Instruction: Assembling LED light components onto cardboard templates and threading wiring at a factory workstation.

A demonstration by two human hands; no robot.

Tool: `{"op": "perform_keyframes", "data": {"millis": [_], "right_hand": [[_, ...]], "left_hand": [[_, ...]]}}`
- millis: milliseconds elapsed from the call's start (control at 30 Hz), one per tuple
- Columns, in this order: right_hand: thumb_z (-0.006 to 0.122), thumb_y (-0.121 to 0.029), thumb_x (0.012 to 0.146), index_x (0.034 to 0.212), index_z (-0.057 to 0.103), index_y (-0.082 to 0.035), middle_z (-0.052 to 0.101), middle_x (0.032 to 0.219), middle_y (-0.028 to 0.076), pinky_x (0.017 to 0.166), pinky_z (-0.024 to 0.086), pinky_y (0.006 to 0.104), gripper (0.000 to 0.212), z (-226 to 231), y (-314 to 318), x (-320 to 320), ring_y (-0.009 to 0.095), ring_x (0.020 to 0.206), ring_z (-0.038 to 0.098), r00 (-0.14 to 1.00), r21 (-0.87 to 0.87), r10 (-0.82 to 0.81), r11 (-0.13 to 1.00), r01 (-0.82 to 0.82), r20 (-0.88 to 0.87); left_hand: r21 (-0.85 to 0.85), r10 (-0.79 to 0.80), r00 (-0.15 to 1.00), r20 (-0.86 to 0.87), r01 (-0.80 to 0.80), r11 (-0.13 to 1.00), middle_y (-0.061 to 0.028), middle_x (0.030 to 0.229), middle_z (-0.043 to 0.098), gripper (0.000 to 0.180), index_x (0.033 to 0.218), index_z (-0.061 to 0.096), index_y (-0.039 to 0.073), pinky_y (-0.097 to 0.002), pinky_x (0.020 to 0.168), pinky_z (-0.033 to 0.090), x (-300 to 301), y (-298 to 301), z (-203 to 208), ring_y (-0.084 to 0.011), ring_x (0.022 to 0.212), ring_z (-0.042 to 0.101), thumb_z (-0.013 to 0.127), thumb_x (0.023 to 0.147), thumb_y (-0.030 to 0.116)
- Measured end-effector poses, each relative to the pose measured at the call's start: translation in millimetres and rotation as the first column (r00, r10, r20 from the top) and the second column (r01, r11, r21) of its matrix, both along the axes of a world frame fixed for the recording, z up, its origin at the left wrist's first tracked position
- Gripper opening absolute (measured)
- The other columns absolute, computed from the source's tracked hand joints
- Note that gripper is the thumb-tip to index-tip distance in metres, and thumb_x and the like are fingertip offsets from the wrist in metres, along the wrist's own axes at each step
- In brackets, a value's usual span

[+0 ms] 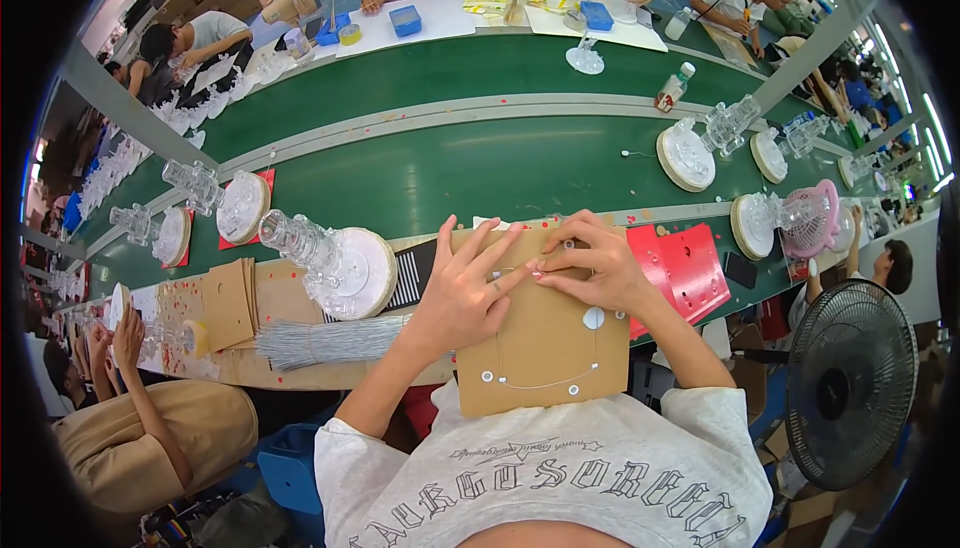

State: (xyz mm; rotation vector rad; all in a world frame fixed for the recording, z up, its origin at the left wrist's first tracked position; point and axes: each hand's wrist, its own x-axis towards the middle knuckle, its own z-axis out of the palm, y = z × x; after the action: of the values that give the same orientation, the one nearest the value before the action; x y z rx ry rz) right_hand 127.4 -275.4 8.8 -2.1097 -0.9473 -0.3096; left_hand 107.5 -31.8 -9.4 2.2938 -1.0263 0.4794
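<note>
A brown cardboard panel point(545, 333) leans against my shirt at the table's edge. A thin pale wire point(548, 386) curves across its lower part, between small white tabs. Several small white round pieces point(487, 376) sit on the panel, and a larger white disc point(593, 318) is near its right side. My left hand point(465, 288) lies over the panel's upper left with fingers spread, its index fingertip reaching the right fingertips. My right hand point(598, 266) pinches at the panel's upper middle; whatever is between thumb and fingers is too small to make out.
Left of me lie a bundle of thin grey wires point(325, 344) and a clear plastic piece on a round base point(362, 273). Red sheets point(682, 270) and a dark phone point(740, 269) are on the right. Beyond runs a green conveyor point(420, 173); a black fan point(850, 383) stands close at right.
</note>
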Motion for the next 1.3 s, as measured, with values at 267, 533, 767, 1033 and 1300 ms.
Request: {"op": "perform_keyframes", "data": {"millis": [267,533,767,1033,1300], "right_hand": [[0.090,-0.017,0.070,0.084,0.076,-0.009,0.070,0.110,0.004,0.086,0.055,0.0390,0.021,11.2,-1.5,9.8,0.026,0.104,0.065,0.990,-0.008,-0.075,0.997,0.075,-0.120],[0.089,-0.018,0.066,0.073,0.070,-0.004,0.069,0.097,0.006,0.080,0.053,0.0353,0.024,18.9,-9.3,33.6,0.023,0.093,0.067,0.850,-0.066,-0.023,0.998,-0.013,-0.526],[0.084,-0.030,0.075,0.113,0.065,-0.006,0.070,0.100,0.008,0.078,0.052,0.0352,0.049,31.9,-15.2,52.2,0.024,0.093,0.067,0.773,-0.393,-0.215,0.918,-0.048,-0.596],[0.069,-0.025,0.093,0.147,0.050,-0.003,0.061,0.140,0.010,0.089,0.055,0.0407,0.061,-103.0,-102.3,-4.3,0.024,0.108,0.067,0.591,-0.241,-0.283,0.959,0.150,-0.755],[0.074,-0.026,0.087,0.143,0.053,-0.004,0.065,0.132,0.012,0.094,0.053,0.0424,0.064,-113.6,-42.5,-37.5,0.029,0.111,0.065,0.677,-0.178,-0.325,0.943,0.280,-0.660]], "left_hand": [[0.112,-0.006,0.997,0.081,-0.003,0.994,-0.0222,0.139,0.059,0.038,0.118,0.073,0.008,-0.0730,0.108,0.034,-7.1,-6.8,-0.1,-0.0495,0.132,0.051,0.069,0.080,0.010],[0.230,-0.034,0.993,0.116,0.007,0.973,-0.0236,0.138,0.060,0.042,0.121,0.071,0.004,-0.0719,0.110,0.033,-6.0,-12.0,6.3,-0.0507,0.132,0.051,0.065,0.081,0.014],[0.298,-0.033,0.992,0.125,-0.006,0.955,-0.0216,0.141,0.058,0.047,0.127,0.069,0.006,-0.0710,0.113,0.028,-4.4,-17.7,5.8,-0.0481,0.135,0.049,0.065,0.080,0.009],[0.054,0.017,0.999,-0.042,-0.015,0.998,-0.0096,0.140,0.062,0.052,0.126,0.071,0.013,-0.0676,0.114,0.028,12.9,-22.3,2.8,-0.0375,0.138,0.050,0.065,0.077,-0.002],[0.235,0.064,0.998,-0.017,-0.058,0.970,-0.0137,0.138,0.062,0.044,0.122,0.074,0.014,-0.0594,0.113,0.036,35.0,-33.9,15.9,-0.0360,0.136,0.051,0.065,0.081,0.003]]}}
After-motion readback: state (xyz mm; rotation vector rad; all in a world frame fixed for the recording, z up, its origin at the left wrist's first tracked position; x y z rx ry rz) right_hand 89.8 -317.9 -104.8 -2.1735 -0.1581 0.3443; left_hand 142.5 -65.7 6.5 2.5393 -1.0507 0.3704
